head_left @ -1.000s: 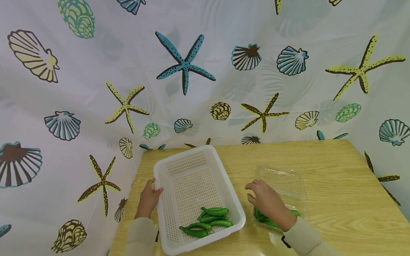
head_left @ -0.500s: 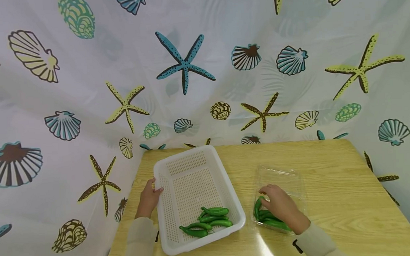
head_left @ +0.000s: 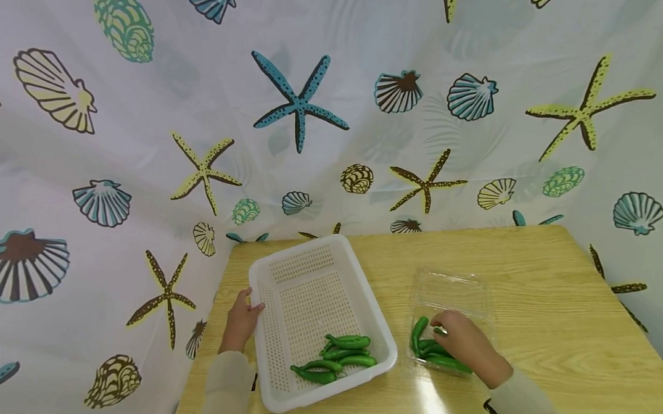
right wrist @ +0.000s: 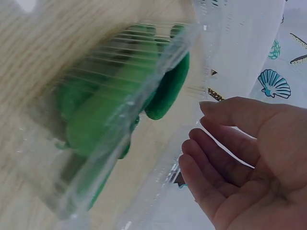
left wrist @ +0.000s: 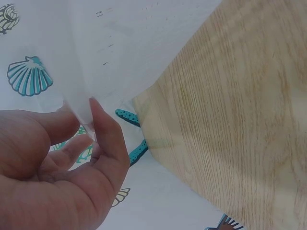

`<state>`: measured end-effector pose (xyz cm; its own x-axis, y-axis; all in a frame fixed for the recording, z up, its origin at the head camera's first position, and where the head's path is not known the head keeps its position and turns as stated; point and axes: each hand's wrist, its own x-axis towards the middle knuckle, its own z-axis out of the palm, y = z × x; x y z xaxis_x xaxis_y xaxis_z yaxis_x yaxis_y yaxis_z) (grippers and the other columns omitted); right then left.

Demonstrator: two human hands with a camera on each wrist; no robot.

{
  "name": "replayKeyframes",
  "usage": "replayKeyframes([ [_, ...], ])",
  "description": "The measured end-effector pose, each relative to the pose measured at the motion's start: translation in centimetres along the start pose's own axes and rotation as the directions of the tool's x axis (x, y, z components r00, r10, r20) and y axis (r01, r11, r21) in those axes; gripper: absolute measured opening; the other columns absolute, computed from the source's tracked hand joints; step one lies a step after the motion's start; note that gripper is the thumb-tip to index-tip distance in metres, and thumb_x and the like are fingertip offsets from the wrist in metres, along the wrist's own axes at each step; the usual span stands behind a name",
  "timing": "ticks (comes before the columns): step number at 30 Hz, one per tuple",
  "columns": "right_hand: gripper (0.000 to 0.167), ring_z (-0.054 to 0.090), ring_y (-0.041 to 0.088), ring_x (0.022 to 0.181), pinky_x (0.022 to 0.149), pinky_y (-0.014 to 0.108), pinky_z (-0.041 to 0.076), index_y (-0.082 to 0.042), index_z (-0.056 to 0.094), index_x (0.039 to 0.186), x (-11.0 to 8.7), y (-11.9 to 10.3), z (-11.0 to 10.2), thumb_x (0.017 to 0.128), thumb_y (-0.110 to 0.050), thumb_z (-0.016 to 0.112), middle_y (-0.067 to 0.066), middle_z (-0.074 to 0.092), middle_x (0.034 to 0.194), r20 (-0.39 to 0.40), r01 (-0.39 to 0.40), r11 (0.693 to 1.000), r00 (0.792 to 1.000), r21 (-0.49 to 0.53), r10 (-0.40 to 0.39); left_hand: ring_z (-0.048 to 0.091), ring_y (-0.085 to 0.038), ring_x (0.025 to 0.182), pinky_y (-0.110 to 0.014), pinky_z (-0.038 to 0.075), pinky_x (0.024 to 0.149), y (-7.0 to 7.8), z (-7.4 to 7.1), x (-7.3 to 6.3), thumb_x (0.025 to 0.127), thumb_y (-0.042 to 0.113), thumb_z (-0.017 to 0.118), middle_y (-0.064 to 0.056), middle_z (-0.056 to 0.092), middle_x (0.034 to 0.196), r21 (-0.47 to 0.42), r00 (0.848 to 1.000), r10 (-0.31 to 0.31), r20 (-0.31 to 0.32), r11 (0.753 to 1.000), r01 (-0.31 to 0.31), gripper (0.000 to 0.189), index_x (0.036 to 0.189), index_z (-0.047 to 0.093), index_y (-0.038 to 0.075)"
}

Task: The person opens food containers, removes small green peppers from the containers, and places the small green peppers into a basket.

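My left hand (head_left: 241,322) pinches the left rim of a white plastic basket (head_left: 371,304) between thumb and fingers. In the left wrist view that hand (left wrist: 91,167) has the basket's edge (left wrist: 79,103) between thumb and fingertips. Several green chili peppers (head_left: 346,354) lie at the basket's near end. My right hand (head_left: 466,340) is over a clear plastic clamshell box (head_left: 452,291) with its lid folded back. More green peppers (head_left: 419,334) lie inside, close to the fingertips. In the right wrist view the right hand (right wrist: 240,158) has loosely bent fingers with nothing between them, beside the peppers (right wrist: 172,86).
Basket and box stand side by side on a wood-grain table (head_left: 553,321). A white curtain (head_left: 362,138) printed with shells and starfish hangs behind the table and along both sides.
My right hand has moved from beside the basket to the right, over the clear box, uncovering the peppers at its left. The left hand and basket have not moved.
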<state>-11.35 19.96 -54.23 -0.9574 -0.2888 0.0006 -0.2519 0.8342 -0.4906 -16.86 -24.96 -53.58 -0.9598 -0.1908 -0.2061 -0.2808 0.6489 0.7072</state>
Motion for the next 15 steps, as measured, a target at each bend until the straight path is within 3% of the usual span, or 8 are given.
replayKeyframes([
  [5,0.014,0.061,0.026,0.086,0.072,0.037,0.051,0.0,0.069,0.09,-0.4,0.8,0.4,0.077,0.001,0.072,0.01,0.065,0.091,-0.001,0.003,1.0,1.0,0.019,-0.003,0.053,-0.041,0.108,-0.052,0.043,0.084,0.0,0.0,-0.1,0.095,0.015,0.053,-0.032,0.05,0.123,-0.005,1.0,-0.002,0.006,1.0,0.003,0.058,0.144,0.025,0.001],
  [9,0.016,0.06,0.025,0.086,0.073,0.036,0.05,-0.001,0.069,0.092,-0.8,1.6,0.8,0.076,0.0,0.073,0.009,0.065,0.092,0.025,-0.037,0.999,0.999,0.026,0.036,0.054,-0.041,0.107,-0.051,0.044,0.084,0.1,-0.1,-0.1,0.095,0.015,0.054,-0.032,0.05,0.123,-0.011,1.0,-0.006,0.007,1.0,0.006,0.058,0.144,0.025,0.001],
  [15,0.019,0.059,0.022,0.083,0.071,0.037,0.05,0.001,0.067,0.093,-1.5,2.8,1.3,0.075,0.0,0.074,0.007,0.063,0.09,0.024,-0.033,0.999,0.999,0.021,0.032,0.054,-0.041,0.107,-0.051,0.044,0.084,0.1,0.0,0.0,0.095,0.015,0.054,-0.032,0.051,0.122,-0.004,1.0,-0.004,0.004,1.0,0.004,0.058,0.143,0.025,0.001],
])
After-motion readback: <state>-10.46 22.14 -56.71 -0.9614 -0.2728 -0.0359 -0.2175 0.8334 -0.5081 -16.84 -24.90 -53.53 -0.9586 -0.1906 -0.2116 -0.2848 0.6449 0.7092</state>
